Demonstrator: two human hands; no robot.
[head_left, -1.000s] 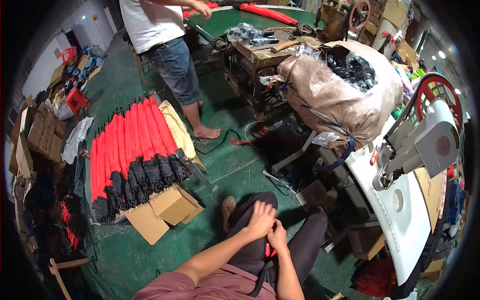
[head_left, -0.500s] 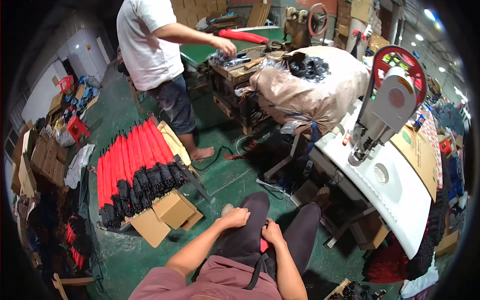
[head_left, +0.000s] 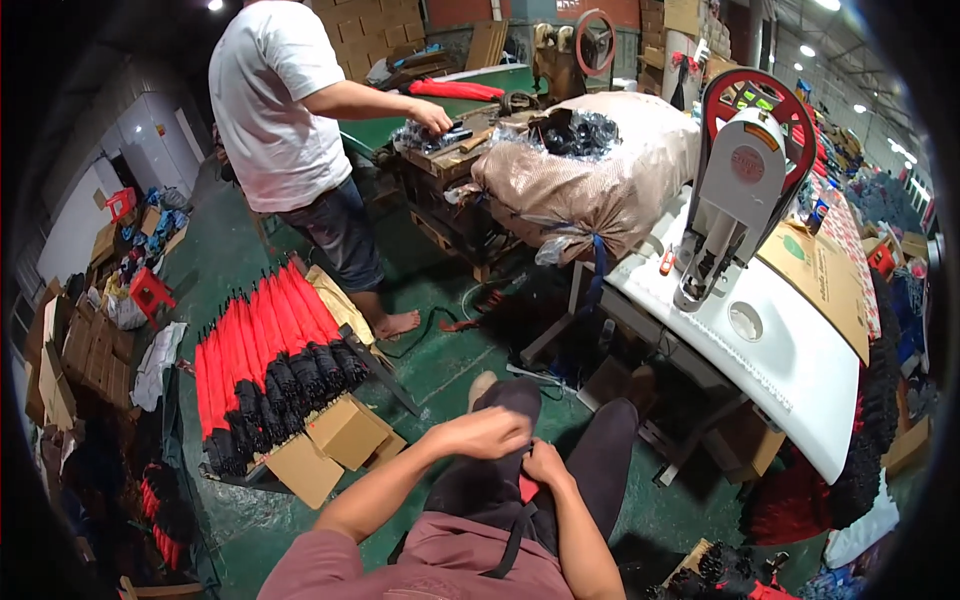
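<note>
The red piece sits in your lap, low between your thighs; most of it is hidden. Your right hand curls at its upper end and looks to be grasping it, though the fingers cover the contact. Your left hand hovers just beside, fingers bent and blurred; you can't tell from here whether it holds anything. The step in hand seems to be close two-handed work on that piece, the right steadying, the left moving. The next move likely calls for a firm right hand and a precise left at that same upper end.

Left of your legs, rolled red umbrellas lie in a row, black ends at the near edge of their low stand. To your right, a sewing machine stands toward the far end of the white table.
</note>
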